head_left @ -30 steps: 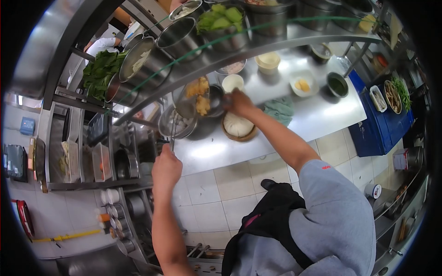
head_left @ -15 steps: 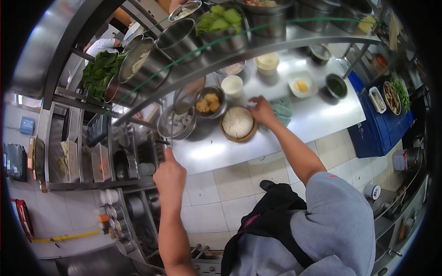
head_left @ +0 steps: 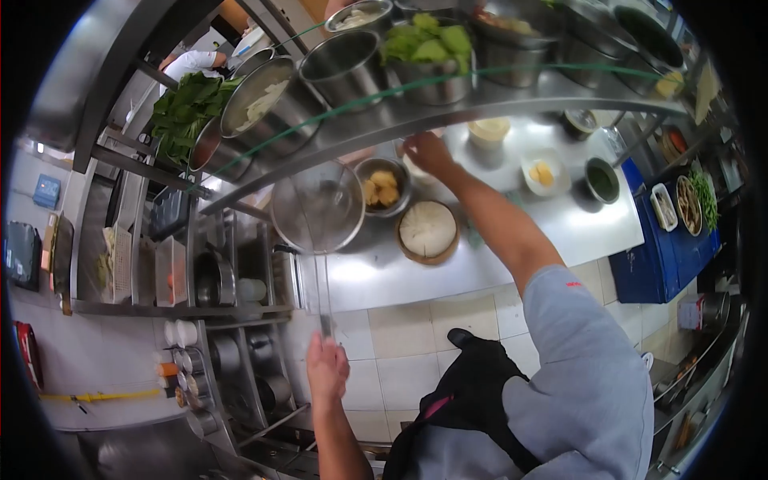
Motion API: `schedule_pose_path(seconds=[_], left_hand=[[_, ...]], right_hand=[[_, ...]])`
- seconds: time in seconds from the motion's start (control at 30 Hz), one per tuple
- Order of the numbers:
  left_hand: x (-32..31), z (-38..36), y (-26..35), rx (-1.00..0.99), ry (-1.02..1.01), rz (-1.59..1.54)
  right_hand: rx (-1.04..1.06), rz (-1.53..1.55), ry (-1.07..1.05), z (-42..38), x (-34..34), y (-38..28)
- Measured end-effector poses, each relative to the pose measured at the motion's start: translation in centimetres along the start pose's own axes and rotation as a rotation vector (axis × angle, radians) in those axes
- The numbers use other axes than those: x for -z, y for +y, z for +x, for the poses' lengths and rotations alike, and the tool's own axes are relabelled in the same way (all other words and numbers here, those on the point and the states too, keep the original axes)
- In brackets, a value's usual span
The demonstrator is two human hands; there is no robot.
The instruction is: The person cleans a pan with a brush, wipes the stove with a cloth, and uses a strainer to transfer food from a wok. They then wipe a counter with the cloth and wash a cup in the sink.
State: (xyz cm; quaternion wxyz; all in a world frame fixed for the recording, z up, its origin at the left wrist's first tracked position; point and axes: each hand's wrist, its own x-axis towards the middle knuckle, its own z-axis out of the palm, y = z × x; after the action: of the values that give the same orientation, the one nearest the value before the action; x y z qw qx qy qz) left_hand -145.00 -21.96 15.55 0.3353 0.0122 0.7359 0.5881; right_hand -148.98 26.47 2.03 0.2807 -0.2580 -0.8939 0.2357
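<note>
Low on the left, my left hand (head_left: 328,370) is closed round the end of a long wire handle. The handle leads up to a wide, round metal strainer (head_left: 318,210), which overlaps the place of the bowl of pale pieces. My right hand (head_left: 430,154) is stretched out over the table, fingers curled down at a white tub (head_left: 419,168) by the shelf edge. What these fingers hold, if anything, I cannot tell. Just below it is a round steamer (head_left: 427,232) with a white cloth-like top. A metal bowl of yellow-brown chunks (head_left: 382,189) stands between strainer and tub.
Overhead, a steel shelf (head_left: 352,136) carries several metal containers and a pot of green leaves (head_left: 428,44). Farther right on the table are a white dish with yellow pieces (head_left: 544,172) and a bowl of green sauce (head_left: 600,180). A blue bin (head_left: 648,272) stands beyond.
My right hand has moved from beside the steamer up and left to the white tub. My left hand has come down and right, and the strainer now shows over the bowl of pale pieces.
</note>
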Motion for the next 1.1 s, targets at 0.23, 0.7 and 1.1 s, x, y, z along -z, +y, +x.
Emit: schedule_pose_path(seconds=[0.23,0.7,1.1], left_hand=[[4.0,-7.3,-5.5,0.118,-0.075,-0.438],[5.3,-12.9,-12.7,0.036,0.13,-0.74],[5.1,-14.1,-12.5,0.011,0.182,-0.767]], right_hand=[[0.062,-0.448,-0.563,9.0,-6.9,3.1],[0.22,-0.944,-0.344,9.6,-11.1,3.7],[0.14,-0.411,-0.372,6.1,-3.7,-4.7]])
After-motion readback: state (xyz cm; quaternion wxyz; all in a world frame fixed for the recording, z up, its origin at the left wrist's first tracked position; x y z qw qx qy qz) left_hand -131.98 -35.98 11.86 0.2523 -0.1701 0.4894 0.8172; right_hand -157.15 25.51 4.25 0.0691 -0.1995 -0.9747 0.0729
